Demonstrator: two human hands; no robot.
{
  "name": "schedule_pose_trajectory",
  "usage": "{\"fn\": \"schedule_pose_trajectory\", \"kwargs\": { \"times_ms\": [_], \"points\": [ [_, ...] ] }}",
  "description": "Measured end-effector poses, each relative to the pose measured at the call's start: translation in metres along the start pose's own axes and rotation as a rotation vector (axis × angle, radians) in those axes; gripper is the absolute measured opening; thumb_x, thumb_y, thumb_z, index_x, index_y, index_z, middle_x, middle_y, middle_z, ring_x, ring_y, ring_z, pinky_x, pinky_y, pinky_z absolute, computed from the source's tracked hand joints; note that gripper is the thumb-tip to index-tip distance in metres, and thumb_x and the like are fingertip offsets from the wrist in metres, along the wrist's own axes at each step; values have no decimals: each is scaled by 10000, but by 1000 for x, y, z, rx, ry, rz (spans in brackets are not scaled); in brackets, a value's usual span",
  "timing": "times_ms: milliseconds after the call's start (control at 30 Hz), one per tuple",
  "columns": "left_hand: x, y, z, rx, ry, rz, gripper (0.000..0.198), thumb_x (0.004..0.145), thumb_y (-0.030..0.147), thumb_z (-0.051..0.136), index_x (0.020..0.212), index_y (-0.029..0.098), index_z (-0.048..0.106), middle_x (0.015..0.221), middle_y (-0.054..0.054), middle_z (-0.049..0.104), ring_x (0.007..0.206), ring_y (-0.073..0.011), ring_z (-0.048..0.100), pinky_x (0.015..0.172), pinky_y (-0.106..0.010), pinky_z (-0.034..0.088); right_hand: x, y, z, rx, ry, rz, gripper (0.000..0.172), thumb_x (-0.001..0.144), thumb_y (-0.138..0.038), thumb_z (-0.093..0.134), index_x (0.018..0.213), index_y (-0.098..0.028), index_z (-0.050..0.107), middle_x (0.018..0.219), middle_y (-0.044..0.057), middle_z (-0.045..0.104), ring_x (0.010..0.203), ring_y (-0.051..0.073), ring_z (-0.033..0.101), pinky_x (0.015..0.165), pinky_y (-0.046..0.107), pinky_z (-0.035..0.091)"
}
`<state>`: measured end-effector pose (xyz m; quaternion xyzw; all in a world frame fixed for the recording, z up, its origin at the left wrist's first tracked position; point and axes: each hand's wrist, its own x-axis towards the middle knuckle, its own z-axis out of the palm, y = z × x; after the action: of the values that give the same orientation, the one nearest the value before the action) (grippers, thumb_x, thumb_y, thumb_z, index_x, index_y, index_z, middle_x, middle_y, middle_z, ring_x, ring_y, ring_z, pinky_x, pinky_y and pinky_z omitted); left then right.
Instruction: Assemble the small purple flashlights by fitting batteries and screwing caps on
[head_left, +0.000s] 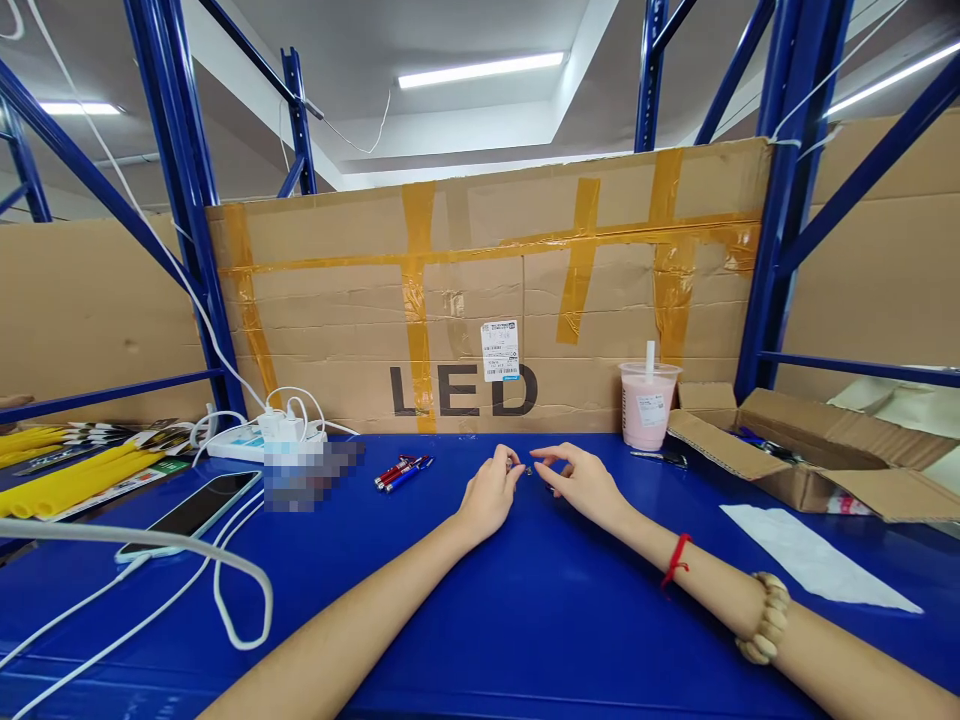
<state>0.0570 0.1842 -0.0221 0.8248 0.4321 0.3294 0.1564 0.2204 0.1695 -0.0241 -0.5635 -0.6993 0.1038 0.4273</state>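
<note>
Both my hands rest on the blue table top (525,600), close together near its middle. My left hand (491,492) has its fingers curled and pinched on a tiny dark object (523,467) that I cannot make out. My right hand (576,478) faces it, thumb and forefinger pinched at the same small object, the other fingers loosely bent. A red string and a bead bracelet (765,618) are on my right forearm. A small bunch of red and blue pens (401,471) lies just left of my left hand.
A pink drink cup with straw (648,402) stands at the back right beside an open cardboard box (795,455). A white sheet (810,560) lies right. A phone (191,512), white cables (225,590), power strip (259,438) and yellow items (67,480) sit left. Taped "LED" cardboard (487,300) walls the back.
</note>
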Motion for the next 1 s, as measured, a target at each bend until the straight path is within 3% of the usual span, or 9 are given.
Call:
{"fn": "schedule_pose_trajectory", "kwargs": {
  "times_ms": [267,400,533,1000],
  "points": [
    [1,-1,0,-33,21,-56,156,930,319,295,933,232,425,714,26,572,715,-163,573,631,-255,395,1,3,-2,-185,-45,-55,276,796,-279,525,1040,-229,644,990,50,625,840,180,596,736,317,473],
    [0,0,-1,-29,9,-57,156,925,322,306,944,229,430,738,19,587,751,-171,577,655,-262,400,-2,1,-1,-266,-144,-179,362,795,-307,540,1145,-231,597,1192,74,559,1088,257,474,896,433,388],
    [0,1,-1,-25,2,-62,158,927,319,304,960,228,428,766,8,600,773,-175,581,669,-267,401,-4,3,1,-317,-237,-228,383,822,-354,515,1190,-261,567,1321,74,482,1211,282,382,962,499,311],
    [-1,3,-2,-20,-6,-58,183,936,328,280,947,222,429,745,14,601,756,-168,581,667,-265,405,-3,0,-2,-356,-264,-275,328,858,-323,479,1147,-214,589,1195,70,592,1119,234,483,947,449,328]
  ]
}}
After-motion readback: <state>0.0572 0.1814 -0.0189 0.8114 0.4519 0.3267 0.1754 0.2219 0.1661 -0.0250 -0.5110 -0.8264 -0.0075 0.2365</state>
